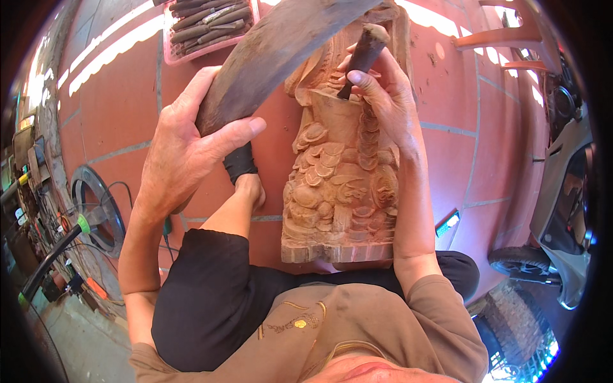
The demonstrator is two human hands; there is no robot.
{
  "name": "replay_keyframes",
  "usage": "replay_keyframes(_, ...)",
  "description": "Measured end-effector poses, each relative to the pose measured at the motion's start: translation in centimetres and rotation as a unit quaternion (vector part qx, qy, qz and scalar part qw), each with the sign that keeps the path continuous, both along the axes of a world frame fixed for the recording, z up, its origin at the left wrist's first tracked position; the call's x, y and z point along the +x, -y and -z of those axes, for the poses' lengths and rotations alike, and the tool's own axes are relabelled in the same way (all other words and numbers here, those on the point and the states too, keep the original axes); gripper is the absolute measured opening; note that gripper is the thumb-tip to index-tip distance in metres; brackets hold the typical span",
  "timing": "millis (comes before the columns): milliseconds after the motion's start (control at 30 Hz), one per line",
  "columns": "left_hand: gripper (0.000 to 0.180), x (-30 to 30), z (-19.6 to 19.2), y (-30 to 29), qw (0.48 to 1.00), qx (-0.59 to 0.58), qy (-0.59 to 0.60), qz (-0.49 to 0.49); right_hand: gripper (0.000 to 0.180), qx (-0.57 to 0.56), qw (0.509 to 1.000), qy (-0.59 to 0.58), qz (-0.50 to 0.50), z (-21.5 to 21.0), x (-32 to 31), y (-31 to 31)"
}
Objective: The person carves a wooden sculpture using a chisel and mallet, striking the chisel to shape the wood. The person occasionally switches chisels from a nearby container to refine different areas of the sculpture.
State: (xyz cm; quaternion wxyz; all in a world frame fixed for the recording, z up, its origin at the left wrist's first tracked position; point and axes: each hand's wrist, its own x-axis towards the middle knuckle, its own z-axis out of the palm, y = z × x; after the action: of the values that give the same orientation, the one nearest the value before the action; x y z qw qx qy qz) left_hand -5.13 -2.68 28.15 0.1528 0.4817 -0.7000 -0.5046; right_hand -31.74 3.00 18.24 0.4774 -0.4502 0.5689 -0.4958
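Note:
My left hand (pixel 185 140) is closed round the near end of a thick, curved, dark wooden mallet (pixel 274 54). The mallet slants up to the far right, over part of the carving. A short chisel (pixel 367 54) with a dark handle is gripped in the fingers of my right hand (pixel 389 89). Its tip points down at the wood carving (pixel 341 185); whether it touches cannot be made out. The carving is brown, with rounded coin-like shapes in relief, and lies lengthwise in front of me. Its far part is partly hidden by the mallet and my right hand.
A pink tray (pixel 170 45) of dark-handled tools stands at the far left on the red tiled floor (pixel 115 121). A fan-like round frame (pixel 96 210) with cables is on the left. A plastic chair (pixel 511 38) and a motorbike (pixel 568 210) are on the right.

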Motion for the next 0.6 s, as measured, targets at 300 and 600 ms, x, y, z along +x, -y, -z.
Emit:
replay_keyframes(300, 0.057, -1.4, -0.4, -0.2, 0.999, -0.018, -0.011, 0.038, 0.033, -0.037, 0.999, -0.028, -0.015, -0.1, 0.4, -0.3)
replay_keyframes(600, 0.053, -1.4, -0.5, 0.0, 0.994, -0.092, -0.047, 0.034, 0.031, -0.046, 0.999, -0.016, -0.012, 0.4, 0.2, -0.1)
